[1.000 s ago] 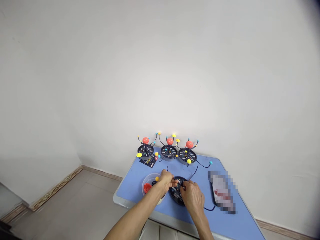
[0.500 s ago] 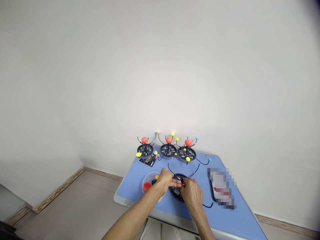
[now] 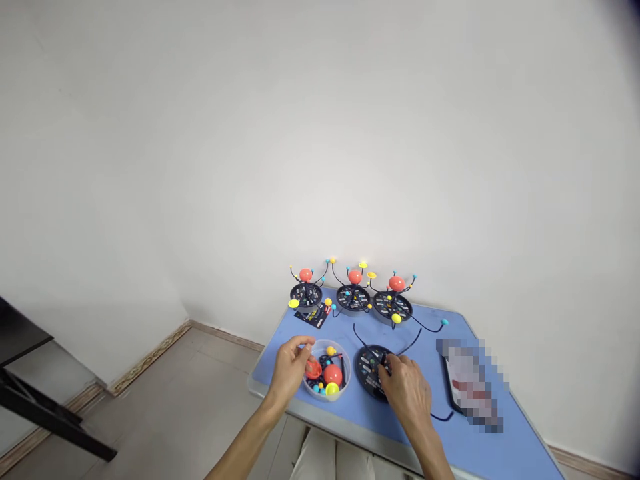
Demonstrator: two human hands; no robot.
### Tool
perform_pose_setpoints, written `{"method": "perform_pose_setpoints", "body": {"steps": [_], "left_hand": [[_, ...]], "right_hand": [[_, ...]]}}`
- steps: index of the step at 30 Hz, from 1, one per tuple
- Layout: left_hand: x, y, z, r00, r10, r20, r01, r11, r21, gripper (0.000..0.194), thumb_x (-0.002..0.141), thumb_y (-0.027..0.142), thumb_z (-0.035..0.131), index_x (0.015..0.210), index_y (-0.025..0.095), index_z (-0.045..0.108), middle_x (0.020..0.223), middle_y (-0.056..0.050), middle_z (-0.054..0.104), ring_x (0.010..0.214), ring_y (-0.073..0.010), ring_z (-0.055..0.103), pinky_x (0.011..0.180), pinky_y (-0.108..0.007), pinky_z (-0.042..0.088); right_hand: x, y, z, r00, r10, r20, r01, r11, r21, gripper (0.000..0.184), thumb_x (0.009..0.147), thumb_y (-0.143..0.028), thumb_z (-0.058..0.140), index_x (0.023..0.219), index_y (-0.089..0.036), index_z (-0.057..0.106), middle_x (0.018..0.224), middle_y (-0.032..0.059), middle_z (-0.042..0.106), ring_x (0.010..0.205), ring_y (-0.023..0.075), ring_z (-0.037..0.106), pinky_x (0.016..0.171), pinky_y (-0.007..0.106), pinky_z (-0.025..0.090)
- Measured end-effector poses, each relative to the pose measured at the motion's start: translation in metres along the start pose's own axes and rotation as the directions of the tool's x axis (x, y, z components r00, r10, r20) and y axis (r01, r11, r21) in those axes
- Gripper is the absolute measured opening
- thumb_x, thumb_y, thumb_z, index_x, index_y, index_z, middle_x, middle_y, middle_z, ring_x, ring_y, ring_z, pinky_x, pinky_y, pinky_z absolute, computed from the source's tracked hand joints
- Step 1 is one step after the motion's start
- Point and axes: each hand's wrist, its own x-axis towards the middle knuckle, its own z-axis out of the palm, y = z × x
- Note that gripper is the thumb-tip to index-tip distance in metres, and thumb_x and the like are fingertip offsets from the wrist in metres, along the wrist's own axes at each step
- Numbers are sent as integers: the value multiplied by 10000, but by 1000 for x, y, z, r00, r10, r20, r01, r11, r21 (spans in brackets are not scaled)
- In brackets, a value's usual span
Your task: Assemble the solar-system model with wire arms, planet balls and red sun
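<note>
Leftward, the left hand has swung off the black round base to the clear plastic bowl, its fingers curled just beside an orange-red piece, hold unclear. The half-closed right hand stays on the base, lower right of centre, nearer it. The bowl holds a large orange ball and small yellow balls.

Three model stands stand in a row at twelve o'clock on the tabletop, with a small card just before the leftmost. Nearer, at seven o'clock, a plastic bowl holds loose parts, and the left hand is over its nine o'clock rim. Just right of the bowl, the right hand rests on a round base. A blurred tray lies at three o'clock.
</note>
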Motion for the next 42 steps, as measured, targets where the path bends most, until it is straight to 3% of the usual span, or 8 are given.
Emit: {"method": "perform_pose_setpoints", "body": {"steps": [8,14,22,28,34,36,38,42], "left_hand": [[-15,-22,-13,913,395,106,-391,765,512,220,879,252,496,885,206,711,962,-81,713,912,-243,631,843,-402,509],[-15,-32,-10,844,443,303,-529,590,610,217,896,147,516,1011,185,696,1181,-102,671,1134,-258,547,980,-443,494],[-7,-41,-9,804,454,383,-586,502,636,250,885,92,515,1044,171,691,1132,-102,685,1149,-264,532,1000,-451,493],[-5,-39,-15,805,472,359,-587,543,601,267,893,60,475,992,185,690,1084,-84,691,1070,-235,568,947,-422,522],[2,-22,-6,779,496,384,-621,525,582,252,913,78,487,1023,180,689,1074,-80,697,1027,-235,564,919,-402,506],[5,-17,5,748,464,475,-664,494,562,255,925,80,474,969,192,699,990,-64,705,956,-220,571,874,-362,497],[10,-15,17,700,395,595,-713,417,563,271,936,93,463,875,191,708,876,-66,691,890,-216,565,818,-334,475],[20,-20,35,631,219,744,-775,221,592,225,871,93,533,832,198,727,840,-84,651,897,-242,539,777,-339,424]], "right_hand": [[-12,-16,-8,969,-141,-204,154,987,46,206,943,-256,555,1036,-189,727,956,81,719,934,233,640,678,279,423],[10,-63,-4,895,-446,13,446,892,-78,292,952,-129,488,862,-209,754,897,79,713,909,229,632,674,286,388],[30,-92,9,820,-551,157,566,822,-71,318,874,-4,491,868,-151,773,917,161,717,950,269,631,663,302,410],[32,-76,-3,860,-501,101,499,865,48,285,856,-34,495,779,-144,746,896,150,710,930,274,636,674,298,422],[17,-40,-23,945,-327,-16,310,880,361,276,914,-283,446,810,-181,680,728,37,660,620,163,592,594,254,447],[5,-31,-26,982,-190,9,143,768,624,287,872,-395,493,761,-184,653,603,1,584,529,149,521,493,245,392],[-8,-24,-27,992,-60,108,-62,512,857,328,782,-506,599,719,-187,643,526,-33,498,467,124,422,441,242,311],[-34,-14,-22,970,32,241,-243,152,958,395,639,-551,778,725,-173,700,499,-52,468,469,100,368,477,254,306]]}}
